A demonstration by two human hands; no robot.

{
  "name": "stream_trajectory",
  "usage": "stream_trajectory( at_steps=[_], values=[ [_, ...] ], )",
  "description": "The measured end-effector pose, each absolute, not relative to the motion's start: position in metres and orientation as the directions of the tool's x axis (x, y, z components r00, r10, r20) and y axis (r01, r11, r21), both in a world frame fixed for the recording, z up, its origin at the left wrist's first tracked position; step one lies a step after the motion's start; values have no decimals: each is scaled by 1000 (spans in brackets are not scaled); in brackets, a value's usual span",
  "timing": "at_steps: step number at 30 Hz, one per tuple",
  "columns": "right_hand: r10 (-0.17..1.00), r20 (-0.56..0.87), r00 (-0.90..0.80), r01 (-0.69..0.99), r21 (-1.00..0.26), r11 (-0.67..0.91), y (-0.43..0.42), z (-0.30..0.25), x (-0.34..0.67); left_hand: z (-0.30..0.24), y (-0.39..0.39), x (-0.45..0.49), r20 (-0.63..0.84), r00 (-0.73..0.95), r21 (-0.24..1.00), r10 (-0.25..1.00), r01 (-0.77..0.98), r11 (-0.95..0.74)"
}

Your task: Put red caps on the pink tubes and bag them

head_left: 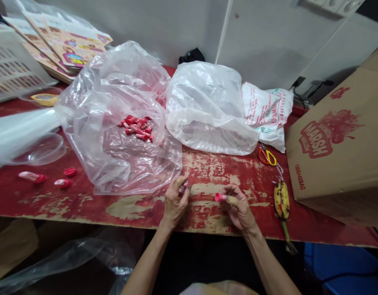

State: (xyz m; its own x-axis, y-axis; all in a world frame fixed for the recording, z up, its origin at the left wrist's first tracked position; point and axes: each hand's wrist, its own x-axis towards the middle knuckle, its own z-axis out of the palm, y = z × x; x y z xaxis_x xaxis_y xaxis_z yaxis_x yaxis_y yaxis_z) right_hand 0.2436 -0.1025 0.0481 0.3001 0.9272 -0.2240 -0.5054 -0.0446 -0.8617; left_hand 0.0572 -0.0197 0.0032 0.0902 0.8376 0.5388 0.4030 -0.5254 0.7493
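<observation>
My left hand is closed near the table's front edge, fingertips pinched round a small pale pink piece whose kind I cannot make out. To its right, my right hand grips a small red plastic tube with a flared open end, which points left toward the other hand. Tan coverings wrap a finger on each hand. Beyond my left hand, a clear plastic bag lies open with several red and white pieces in it.
A white plastic sack and a printed bag stand at the back. Scissors, a banana and a large carton are on the right. Loose red pieces, a clear lid and a white basket lie left.
</observation>
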Motion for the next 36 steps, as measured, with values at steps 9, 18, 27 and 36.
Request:
stream_trajectory(
  at_steps=[9,18,27,36],
  values=[
    [970,-84,226,-316,-949,-9,-110,32,245,4,-23,57,532,111,748,839,404,-527],
    [984,-38,172,-149,-989,-12,-120,35,243,6,-27,56,551,23,707,834,518,-482],
    [984,53,172,-17,-998,56,-125,35,241,19,-46,48,635,7,609,773,611,-506],
    [915,402,33,229,-894,385,-136,55,230,57,-102,64,221,315,939,923,187,-289]
  ],
)
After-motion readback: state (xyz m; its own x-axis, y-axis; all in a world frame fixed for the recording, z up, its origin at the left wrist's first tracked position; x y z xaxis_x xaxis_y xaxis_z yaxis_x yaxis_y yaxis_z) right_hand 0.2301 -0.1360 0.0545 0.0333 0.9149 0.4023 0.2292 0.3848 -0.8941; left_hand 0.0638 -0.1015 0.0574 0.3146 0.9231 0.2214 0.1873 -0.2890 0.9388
